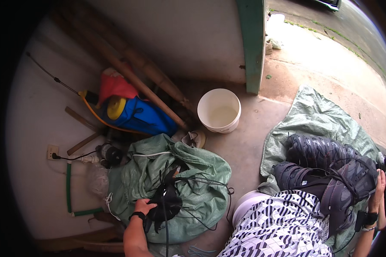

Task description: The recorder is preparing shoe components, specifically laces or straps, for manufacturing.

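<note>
My left hand [144, 207], with a dark band on the wrist, grips the edge of a black shoe upper [169, 199] trailing long black laces. This piece lies at the mouth of a bunched green woven sack [206, 171]. On the right, my right hand [379, 184] rests with straight fingers along the end of a row of dark grey shoe uppers [326, 150]. They are packed together, laces hanging loose, on a spread green woven sheet [315, 112]. Part of the row lies against my patterned black-and-white clothing [270, 222].
Ahead stands a white bucket [219, 110]. A blue tank sprayer [143, 115] with a yellow cap leans by wooden poles [150, 85] at the left wall. A plug sits in a wall socket [52, 152]. Beyond the green door post [252, 51] lies bright pavement.
</note>
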{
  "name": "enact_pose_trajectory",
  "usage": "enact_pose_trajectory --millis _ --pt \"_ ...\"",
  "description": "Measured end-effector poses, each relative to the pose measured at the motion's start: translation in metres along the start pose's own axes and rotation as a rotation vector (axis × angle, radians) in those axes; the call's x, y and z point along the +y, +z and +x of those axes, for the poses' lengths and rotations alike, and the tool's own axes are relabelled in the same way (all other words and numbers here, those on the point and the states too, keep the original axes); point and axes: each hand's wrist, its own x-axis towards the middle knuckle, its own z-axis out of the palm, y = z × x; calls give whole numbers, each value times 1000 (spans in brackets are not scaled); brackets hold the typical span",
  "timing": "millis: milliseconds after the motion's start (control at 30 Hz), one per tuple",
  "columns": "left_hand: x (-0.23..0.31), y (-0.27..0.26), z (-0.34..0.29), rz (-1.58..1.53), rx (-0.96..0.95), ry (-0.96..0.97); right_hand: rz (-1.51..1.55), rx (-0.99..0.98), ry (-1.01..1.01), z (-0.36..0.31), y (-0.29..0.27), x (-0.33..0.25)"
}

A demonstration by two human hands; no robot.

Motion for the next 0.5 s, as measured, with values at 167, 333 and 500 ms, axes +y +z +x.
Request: enact_pose_trajectory --millis 167,333,500 --pt "10 8 6 6 16 62 952 8 307 0 4 -17" --pt "30 13 11 104 -14 54 1030 73 330 -6 1 -18" --pt "1 18 30 32 -35 86 1054 63 340 -7 -3 -12"
